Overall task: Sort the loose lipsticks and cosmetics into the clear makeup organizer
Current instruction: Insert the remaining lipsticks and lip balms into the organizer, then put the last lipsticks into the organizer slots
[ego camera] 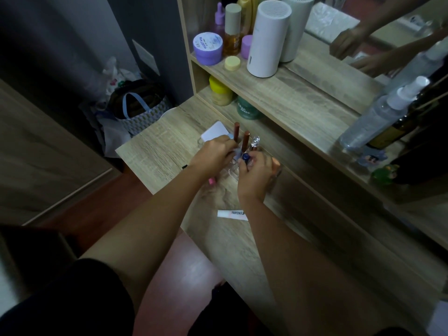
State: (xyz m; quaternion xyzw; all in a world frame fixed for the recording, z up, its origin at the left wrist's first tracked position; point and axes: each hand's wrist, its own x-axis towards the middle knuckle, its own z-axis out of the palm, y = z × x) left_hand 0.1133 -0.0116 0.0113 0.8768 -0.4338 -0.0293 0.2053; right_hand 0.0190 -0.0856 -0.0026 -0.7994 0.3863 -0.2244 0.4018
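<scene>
The clear makeup organizer (232,169) stands on the wooden dressing table (160,151), mostly hidden behind my hands. Two brown lipstick tubes (245,141) and a clear-capped tube (255,142) stand upright in its far slots. My right hand (257,176) is closed around a blue-capped tube (245,157) held upright over the organizer. My left hand (213,155) rests on the organizer's left side, fingers pinched near the brown tubes; what it grips is blurred. A white flat compact (214,132) lies just beyond my left hand. A pink item (211,181) peeks out under my left wrist.
A white lip product box (232,213) lies on the table near my right forearm. Jars and bottles fill the shelves: purple jar (208,48), white cylinder (268,38), yellow-lidded jar (219,92), green jar (247,109), spray bottle (378,117). A mirror is at the right. Bags sit on the floor, left.
</scene>
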